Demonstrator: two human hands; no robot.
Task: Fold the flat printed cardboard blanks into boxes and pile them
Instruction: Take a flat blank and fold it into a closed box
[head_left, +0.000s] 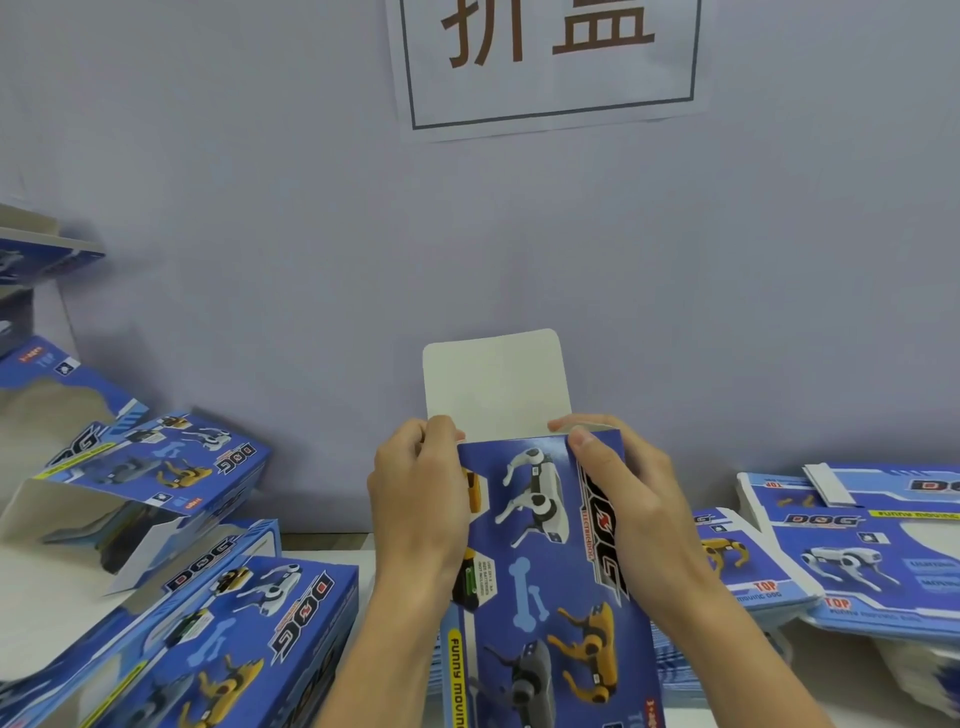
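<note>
Hands hold one box upright at centre frame, nearest the camera, its printed blue face toward the viewer. Left hand grips the left edge near the top, fingers curled round behind the panel, thumb at the front corner. Right hand grips the right edge at the same height, thumb pressed on the top right corner of the printed face, fingers wrapped round the side. Both grips are closed on the card; neither hand is free.

White flap stands up from the top of the box, between the two thumbs, unfolded and plain side forward. Judgement: the step in hand is closing this top flap. To do it well, the box should be squared first so the opening is not skewed, both thumbs kept at the crease line, and the flap bent evenly along the score, then tucked in without buckling the rounded corners. Whether side flaps sit beneath it cannot be told.

Folded boxes lie piled at the left, some tilted, one open-ended. Flat blanks lie stacked at the right, near the right forearm, just beside a second stack. Table shows white between the piles.

Wall stands behind, pale blue-grey, with a paper sign bearing large characters.
</note>
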